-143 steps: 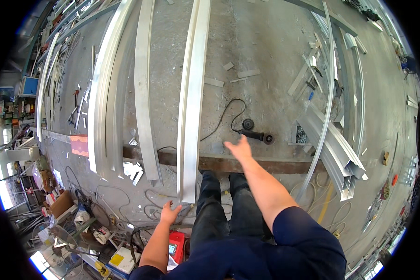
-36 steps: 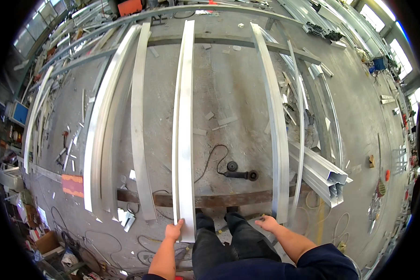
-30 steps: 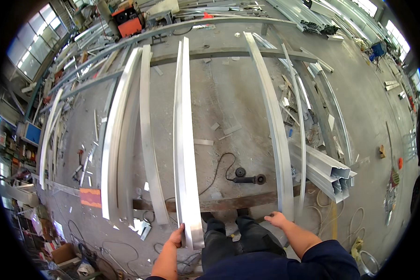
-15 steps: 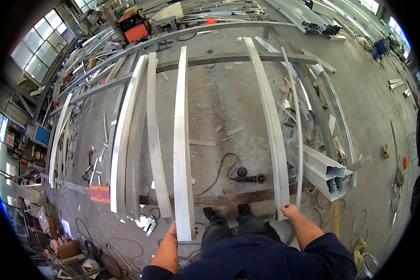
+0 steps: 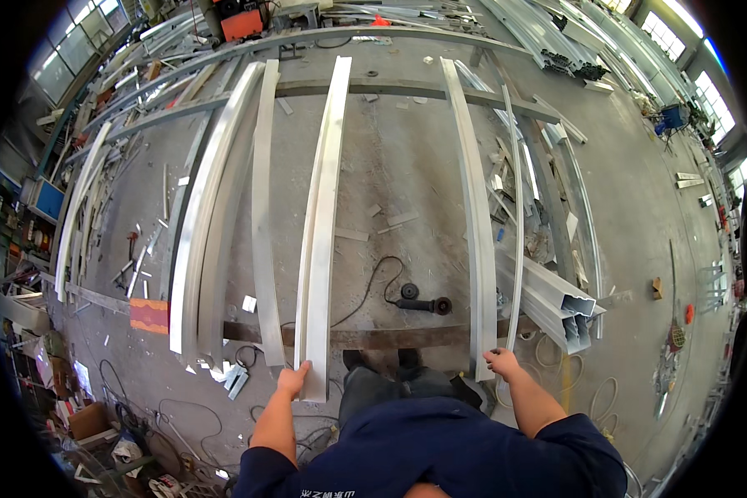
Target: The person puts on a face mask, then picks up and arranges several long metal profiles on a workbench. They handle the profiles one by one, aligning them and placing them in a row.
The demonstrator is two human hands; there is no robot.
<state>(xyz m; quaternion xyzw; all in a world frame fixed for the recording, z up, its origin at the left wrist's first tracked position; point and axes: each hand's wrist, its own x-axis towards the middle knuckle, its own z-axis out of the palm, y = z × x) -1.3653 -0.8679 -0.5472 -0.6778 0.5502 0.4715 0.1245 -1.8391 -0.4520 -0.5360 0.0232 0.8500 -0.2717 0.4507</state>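
Observation:
A long silver aluminium profile (image 5: 322, 224) runs away from me, its near end by my legs. My left hand (image 5: 293, 382) grips that end at its left edge, thumb on top and the other fingers hidden. A lengthwise step shows along its upper face. To the right lies a second long aluminium profile (image 5: 476, 224). At its near end my right hand (image 5: 503, 363) is closed on the right edge, fingertips at the metal. Both profiles rest across a rusty near beam (image 5: 390, 337) and a grey far beam (image 5: 398, 88).
An angle grinder (image 5: 423, 305) with a black cord lies on the floor between the profiles. More profiles (image 5: 212, 207) lie to the left. Thick hollow sections (image 5: 556, 303) stick out at the right. Offcuts (image 5: 403, 219) and loose cables (image 5: 191, 419) litter the floor.
The left profile has been rolled over, so a stepped face now shows instead of a flat one. My left hand has come up onto its left edge. The whole view has shifted slightly.

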